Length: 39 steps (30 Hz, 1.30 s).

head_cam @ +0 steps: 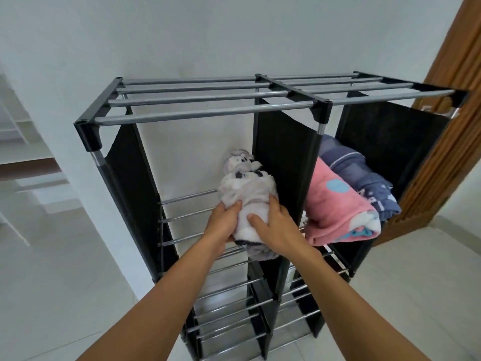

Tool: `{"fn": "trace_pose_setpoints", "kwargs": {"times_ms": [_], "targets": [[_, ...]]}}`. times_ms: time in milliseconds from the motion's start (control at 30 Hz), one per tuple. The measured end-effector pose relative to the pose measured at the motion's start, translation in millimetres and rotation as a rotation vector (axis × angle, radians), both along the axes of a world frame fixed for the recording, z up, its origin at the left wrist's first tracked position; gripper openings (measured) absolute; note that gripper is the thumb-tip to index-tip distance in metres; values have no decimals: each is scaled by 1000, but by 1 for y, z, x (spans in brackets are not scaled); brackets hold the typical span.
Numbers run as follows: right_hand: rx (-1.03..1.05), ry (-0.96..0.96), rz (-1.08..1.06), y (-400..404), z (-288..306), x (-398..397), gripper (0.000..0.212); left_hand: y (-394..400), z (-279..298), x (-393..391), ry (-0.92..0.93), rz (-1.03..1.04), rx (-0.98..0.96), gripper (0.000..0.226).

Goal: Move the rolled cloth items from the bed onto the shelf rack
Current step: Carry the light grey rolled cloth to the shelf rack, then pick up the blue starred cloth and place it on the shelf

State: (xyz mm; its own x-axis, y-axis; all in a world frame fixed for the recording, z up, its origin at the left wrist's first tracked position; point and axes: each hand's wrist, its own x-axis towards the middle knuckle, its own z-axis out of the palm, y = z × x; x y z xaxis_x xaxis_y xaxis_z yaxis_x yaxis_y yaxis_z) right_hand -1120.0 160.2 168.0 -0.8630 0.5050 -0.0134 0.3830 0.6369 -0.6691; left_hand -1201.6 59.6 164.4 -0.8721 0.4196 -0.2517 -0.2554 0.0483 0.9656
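A black shelf rack (pixel 182 115) with metal bars stands against the white wall. A white and grey rolled cloth (pixel 244 194) lies on the bars of the upper left compartment, against the middle divider. My left hand (pixel 221 220) grips its left side and my right hand (pixel 273 227) presses on its right side. In the upper right compartment lie a pink rolled blanket (pixel 335 207) and a blue-grey rolled blanket (pixel 364 178) behind it. The bed is out of sight.
Lower shelves of bare metal bars (pixel 234 308) sit below my arms. A brown wooden door frame (pixel 447 126) stands to the right of the rack. White tiled floor (pixel 65 282) spreads to the left, with white shelving (pixel 15 126) at the far left.
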Motion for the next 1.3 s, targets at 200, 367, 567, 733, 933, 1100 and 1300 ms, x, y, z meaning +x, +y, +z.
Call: {"fn": "trace_pose_setpoints", "kwargs": {"times_ms": [200,367,567,733,933,1100,1300], "targets": [[39,98,-41,-11,0,13,72,-9,0,0,-151,-44,99,36],[24,203,17,-19,-15,79,52,-30,-1,50,152,159,-3,45],[-143,26,-288,10,-62,212,56,-3,26,156,434,-51,232,14],[-324,96,-771,18,-82,370,40,76,12,239,454,-769,-55,15],[-426,397,-1384,-49,-105,574,11,112,-22,445,230,-1397,-115,18],[-505,548,-1694,-136,-127,727,8,100,-44,638,-238,-1601,-213,16],[-414,722,-2065,-239,-111,876,10,41,-58,849,-312,-1941,-395,17]]}}
